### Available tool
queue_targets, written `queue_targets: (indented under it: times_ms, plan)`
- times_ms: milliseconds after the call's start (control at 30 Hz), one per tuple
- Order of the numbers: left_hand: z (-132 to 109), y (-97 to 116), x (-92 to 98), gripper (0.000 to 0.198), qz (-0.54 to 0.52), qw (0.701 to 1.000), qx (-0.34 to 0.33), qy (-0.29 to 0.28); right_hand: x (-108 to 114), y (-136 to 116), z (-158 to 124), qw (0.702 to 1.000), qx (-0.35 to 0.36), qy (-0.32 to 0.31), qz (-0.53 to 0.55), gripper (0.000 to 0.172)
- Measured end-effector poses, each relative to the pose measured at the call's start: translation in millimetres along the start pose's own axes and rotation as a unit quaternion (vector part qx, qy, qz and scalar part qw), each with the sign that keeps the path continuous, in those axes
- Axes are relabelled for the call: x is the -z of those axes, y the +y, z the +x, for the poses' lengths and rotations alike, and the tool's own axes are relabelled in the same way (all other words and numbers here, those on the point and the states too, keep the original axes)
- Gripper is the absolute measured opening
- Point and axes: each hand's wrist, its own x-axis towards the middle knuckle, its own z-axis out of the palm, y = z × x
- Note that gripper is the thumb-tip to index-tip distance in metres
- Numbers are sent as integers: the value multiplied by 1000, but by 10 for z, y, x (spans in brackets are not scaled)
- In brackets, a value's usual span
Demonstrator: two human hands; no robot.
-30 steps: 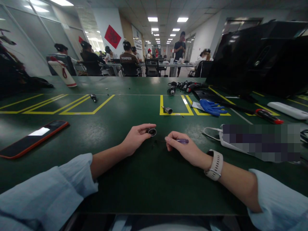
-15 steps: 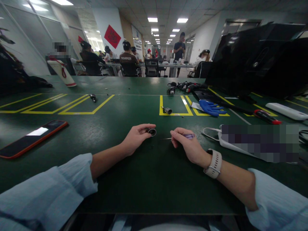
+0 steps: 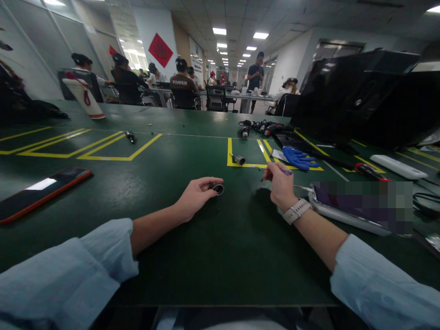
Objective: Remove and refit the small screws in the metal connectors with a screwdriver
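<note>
Green desk [image 3: 192, 266] filling foreground. Left hand [image 3: 195, 197] gripping metal part [image 3: 217, 189], well back from desk's front edge; right hand [image 3: 281, 183], farther right, gripping screwdriver [image 3: 288, 172]. Glove [image 3: 297, 158] lying beyond.

Green desk [image 3: 178, 275], marked with yellow tape outlines [image 3: 105, 158]. Left side: phone [image 3: 46, 192], orange-red edge, face up, bright glare on screen. Beyond it, white container [image 3: 82, 96] with red trim. Right side: blue glove [image 3: 298, 158] lying partly over tape; slim white bar [image 3: 398, 167] farther right; large black object [image 3: 354, 91] behind. Background: red diamond sign [image 3: 160, 50] on pale pillar [image 3: 151, 23]; standing person [image 3: 255, 75], dark shirt; several others seated, details too small to record.
</note>
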Motion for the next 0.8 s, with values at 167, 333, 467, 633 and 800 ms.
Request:
queue_targets:
  times_ms: [167,333,467,633,800]
  plan:
    - [-22,48,-31,36,-16,1000,6,13,-43,179,247,993,6,-9,-114,29]
    - [-22,57,-25,36,-25,1000,13,12,-53,213,289,974,-24,-120,-191,31]
    - [-23,54,3,36,-47,998,21,35,-62,53,-5,957,-8,-207,-205,22]
    - [-38,59,100,31,-130,985,32,111,-127,-235,-642,924,34,-339,-176,13]
    - [-24,38,157,29,-151,978,11,143,-159,-434,-1067,878,76,-453,-133,10]
